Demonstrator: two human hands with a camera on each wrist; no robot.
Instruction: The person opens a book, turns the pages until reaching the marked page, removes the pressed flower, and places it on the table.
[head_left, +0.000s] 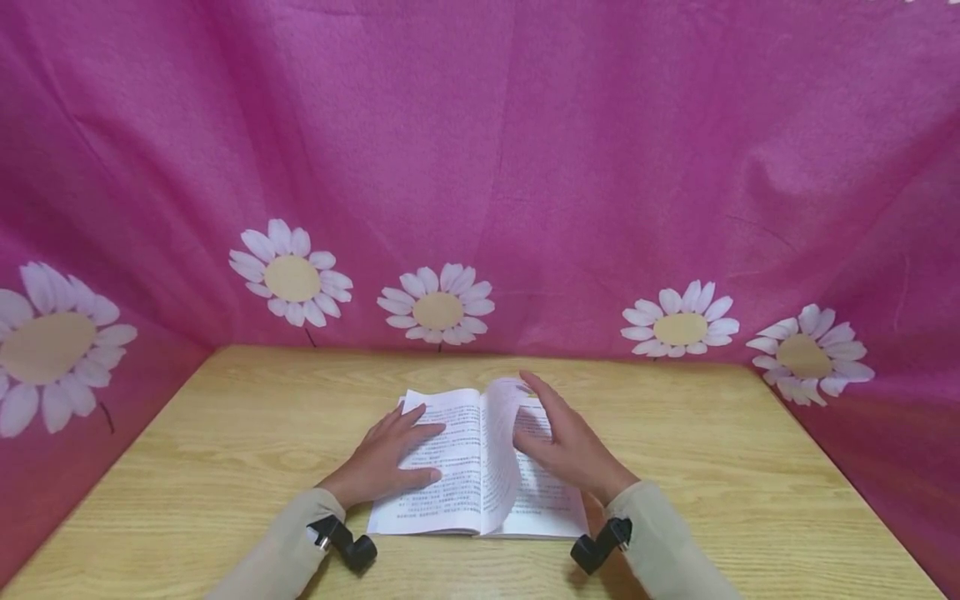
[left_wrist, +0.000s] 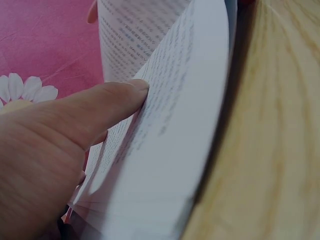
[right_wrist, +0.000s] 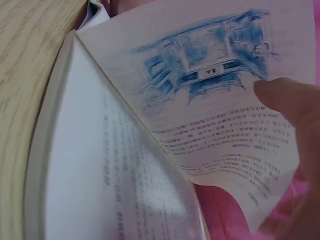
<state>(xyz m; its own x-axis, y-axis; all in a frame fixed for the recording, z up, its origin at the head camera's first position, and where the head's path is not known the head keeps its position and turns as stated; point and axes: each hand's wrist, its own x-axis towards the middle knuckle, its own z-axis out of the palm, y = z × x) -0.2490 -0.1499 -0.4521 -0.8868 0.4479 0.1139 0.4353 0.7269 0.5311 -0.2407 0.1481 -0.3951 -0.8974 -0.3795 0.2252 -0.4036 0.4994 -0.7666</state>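
Note:
An open book (head_left: pixel 442 512) with printed pages lies on the table. My left hand (head_left: pixel 386 458) rests on its left page with the fingers spread; in the left wrist view, the thumb (left_wrist: pixel 115 97) lies along the text near a raised leaf. That leaf (head_left: pixel 501 467) stands up from the spine and curves to the left. My right hand (head_left: pixel 573 446) is at its right side, thumb and forefinger spread apart. In the right wrist view, the right thumb (right_wrist: pixel 280 97) touches the leaf beside a blue illustration (right_wrist: pixel 210 50); the other fingers are blurred near the leaf's edge.
The wooden table (head_left: pixel 750 483) extends around the book. A pink curtain (head_left: pixel 480 167) with white daisies stands behind it and along both sides. Each sleeved wrist carries a small black camera mount (head_left: pixel 348 546).

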